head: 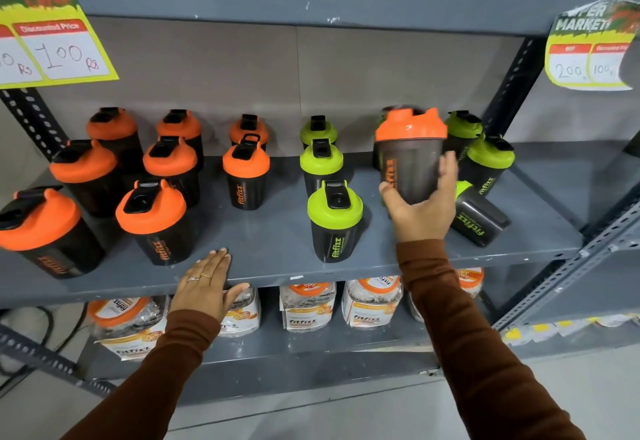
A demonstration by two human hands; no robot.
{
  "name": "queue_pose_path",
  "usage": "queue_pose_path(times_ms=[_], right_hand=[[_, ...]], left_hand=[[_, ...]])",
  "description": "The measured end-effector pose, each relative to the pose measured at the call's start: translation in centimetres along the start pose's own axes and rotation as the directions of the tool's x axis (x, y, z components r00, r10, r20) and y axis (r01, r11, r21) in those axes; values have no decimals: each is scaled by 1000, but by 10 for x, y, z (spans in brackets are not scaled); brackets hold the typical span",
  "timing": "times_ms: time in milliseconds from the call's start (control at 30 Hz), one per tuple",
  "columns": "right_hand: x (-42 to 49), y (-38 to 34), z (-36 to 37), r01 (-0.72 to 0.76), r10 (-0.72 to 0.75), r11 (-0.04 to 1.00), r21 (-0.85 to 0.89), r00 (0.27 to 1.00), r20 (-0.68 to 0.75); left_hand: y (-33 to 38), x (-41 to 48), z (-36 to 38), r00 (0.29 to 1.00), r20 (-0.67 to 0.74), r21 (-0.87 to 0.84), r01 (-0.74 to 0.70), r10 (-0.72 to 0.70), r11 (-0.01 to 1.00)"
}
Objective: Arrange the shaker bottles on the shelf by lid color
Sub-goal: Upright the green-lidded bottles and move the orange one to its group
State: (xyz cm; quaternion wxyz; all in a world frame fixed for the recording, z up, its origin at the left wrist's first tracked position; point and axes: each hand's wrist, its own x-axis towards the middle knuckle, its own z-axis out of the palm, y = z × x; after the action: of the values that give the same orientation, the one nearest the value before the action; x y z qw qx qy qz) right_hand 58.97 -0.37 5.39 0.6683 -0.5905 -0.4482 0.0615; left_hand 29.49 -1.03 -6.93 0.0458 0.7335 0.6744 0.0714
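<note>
My right hand point(422, 204) grips an orange-lidded shaker bottle point(410, 155) from below and holds it up, above the grey shelf point(277, 231), among the green-lidded ones. Several orange-lidded bottles point(156, 211) stand on the shelf's left half. Green-lidded bottles point(334, 217) stand right of the middle, with more at the far right point(488, 162). One green-lidded bottle point(479, 217) lies on its side next to my right wrist. My left hand point(206, 280) rests flat on the shelf's front edge, fingers spread, holding nothing.
Price signs hang at the upper left point(52, 44) and upper right point(588, 51). The lower shelf holds clear jars with orange lids point(308, 304). Perforated metal uprights point(512, 86) frame the shelf. A second rack point(588, 259) adjoins on the right.
</note>
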Motion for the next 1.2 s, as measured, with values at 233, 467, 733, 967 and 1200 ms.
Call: queue_pose_path(times_ms=[233,467,733,967,1200], right_hand=[[-15,-28,21,-103,55,956,273,983,176],[-61,-67,80,-187,5,924,334,879,478],[-85,-19,128,-247,237,966,-78,718,655],[-102,27,145,-328,348,928,-175,602,719],[-115,33,122,-245,278,957,-155,621,733]], left_hand=[[-1,0,-1,1000,3,-5,-4,4,1000],[-12,3,-6,993,45,39,-113,112,993],[-24,5,-4,984,22,34,-177,176,984],[-27,7,0,976,-23,52,-215,216,975],[-26,6,8,958,-160,95,-225,238,970]])
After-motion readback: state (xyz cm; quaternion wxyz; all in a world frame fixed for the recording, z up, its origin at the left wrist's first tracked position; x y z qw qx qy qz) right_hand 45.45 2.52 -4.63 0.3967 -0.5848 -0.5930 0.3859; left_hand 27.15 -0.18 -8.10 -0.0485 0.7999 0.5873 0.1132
